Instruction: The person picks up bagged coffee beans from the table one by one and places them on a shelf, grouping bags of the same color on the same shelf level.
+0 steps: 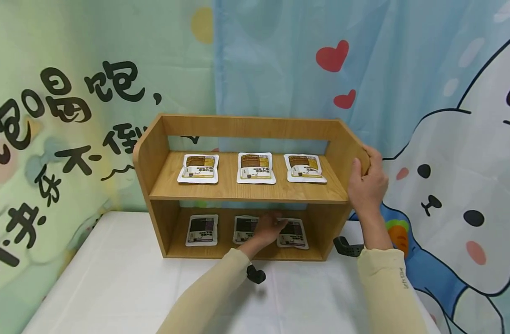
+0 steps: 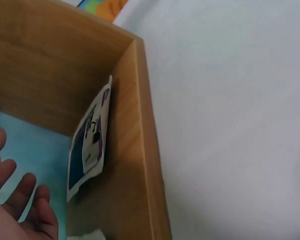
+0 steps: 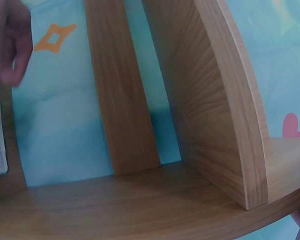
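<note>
A two-tier wooden shelf (image 1: 246, 200) stands on the white-covered table. My right hand (image 1: 368, 182) grips the upper part of its right side panel, thumb toward the front. Inside the lower tier is my left hand (image 1: 268, 229), between the middle dark-labelled packet (image 1: 243, 228) and the right one (image 1: 294, 235). It partly covers the middle packet, and its fingers reach the right packet's upper left corner in the head view. The left wrist view has the left hand (image 2: 32, 215) with loosely bent fingers, apart from a packet (image 2: 90, 140) on the wooden board.
A third dark-labelled packet (image 1: 202, 230) lies at the lower left. Across the upper tier are three packets with brown and yellow labels, one in the middle (image 1: 256, 168). A printed curtain (image 1: 276, 60) hangs behind; white cloth (image 1: 125, 278) covers the table.
</note>
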A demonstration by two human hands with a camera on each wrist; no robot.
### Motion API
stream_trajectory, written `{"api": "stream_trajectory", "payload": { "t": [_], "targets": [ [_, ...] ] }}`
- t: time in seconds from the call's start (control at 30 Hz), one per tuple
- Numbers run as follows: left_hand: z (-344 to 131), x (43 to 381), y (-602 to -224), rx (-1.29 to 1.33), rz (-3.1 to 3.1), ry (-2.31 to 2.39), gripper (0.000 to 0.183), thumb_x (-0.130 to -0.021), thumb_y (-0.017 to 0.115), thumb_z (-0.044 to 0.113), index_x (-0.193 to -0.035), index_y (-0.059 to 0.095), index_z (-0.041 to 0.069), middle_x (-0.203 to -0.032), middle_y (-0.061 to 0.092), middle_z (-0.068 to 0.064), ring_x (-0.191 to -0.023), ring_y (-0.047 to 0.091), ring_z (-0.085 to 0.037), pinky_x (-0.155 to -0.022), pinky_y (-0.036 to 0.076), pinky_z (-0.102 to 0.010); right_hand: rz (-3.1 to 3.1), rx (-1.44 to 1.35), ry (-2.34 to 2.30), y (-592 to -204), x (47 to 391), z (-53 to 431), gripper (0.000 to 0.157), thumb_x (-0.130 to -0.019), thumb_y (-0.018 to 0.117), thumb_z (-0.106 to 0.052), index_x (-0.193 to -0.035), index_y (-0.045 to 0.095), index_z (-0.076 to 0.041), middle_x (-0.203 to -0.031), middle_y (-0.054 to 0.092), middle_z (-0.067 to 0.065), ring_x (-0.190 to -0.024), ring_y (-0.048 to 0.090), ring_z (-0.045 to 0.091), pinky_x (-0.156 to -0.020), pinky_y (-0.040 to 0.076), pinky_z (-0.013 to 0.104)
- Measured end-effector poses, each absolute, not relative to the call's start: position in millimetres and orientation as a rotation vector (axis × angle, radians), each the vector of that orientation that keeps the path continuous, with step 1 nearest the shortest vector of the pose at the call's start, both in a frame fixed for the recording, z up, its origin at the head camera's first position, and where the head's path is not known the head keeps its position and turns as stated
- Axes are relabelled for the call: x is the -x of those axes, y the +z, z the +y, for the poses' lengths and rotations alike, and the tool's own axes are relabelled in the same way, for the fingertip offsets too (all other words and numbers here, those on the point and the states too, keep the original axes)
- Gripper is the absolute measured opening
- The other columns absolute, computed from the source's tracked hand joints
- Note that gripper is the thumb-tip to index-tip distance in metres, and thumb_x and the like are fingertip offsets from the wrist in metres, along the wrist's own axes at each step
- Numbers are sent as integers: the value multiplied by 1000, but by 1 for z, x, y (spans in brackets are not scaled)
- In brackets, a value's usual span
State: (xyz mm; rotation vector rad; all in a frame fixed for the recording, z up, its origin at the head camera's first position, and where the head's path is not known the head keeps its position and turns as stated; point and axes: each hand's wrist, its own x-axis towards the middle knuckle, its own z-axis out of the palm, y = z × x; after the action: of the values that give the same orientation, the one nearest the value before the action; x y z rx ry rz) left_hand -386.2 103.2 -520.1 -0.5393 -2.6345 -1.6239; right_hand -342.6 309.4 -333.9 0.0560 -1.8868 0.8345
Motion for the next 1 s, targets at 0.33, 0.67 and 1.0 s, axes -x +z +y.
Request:
{"api": "stream_trajectory", "payload": {
  "t": [0.33, 0.67, 1.0],
  "targets": [
    [63, 362, -512, 702, -2575, -1619, 26, -100, 54, 23, -113, 68, 4, -112, 65, -2, -103, 60, -18, -85, 47, -33, -1910, -39, 798, -326, 345, 316, 34, -100, 51, -24, -133, 54, -15, -116, 66, 16, -91, 66, 34, -74, 53, 37],
    [16, 339, -516, 809, -2591, -1637, 22, -99, 57, 19, -108, 70, 3, -99, 69, -6, -80, 59, -9, -67, 48, -27, -1962, -2, 756, -325, 341, 333, 36, -101, 48, -27, -136, 50, -17, -116, 65, 19, -93, 66, 37, -74, 52, 32],
    [-54, 315, -517, 755, -2602, -1581, 19, -97, 60, 15, -107, 69, 1, -94, 67, -1, -79, 59, -14, -69, 49, -30, -2133, -81, 751, -327, 318, 345, 55, -97, 54, -23, -149, 36, -29, -121, 62, 20, -84, 63, 39, -64, 32, 6]
  ]
}}
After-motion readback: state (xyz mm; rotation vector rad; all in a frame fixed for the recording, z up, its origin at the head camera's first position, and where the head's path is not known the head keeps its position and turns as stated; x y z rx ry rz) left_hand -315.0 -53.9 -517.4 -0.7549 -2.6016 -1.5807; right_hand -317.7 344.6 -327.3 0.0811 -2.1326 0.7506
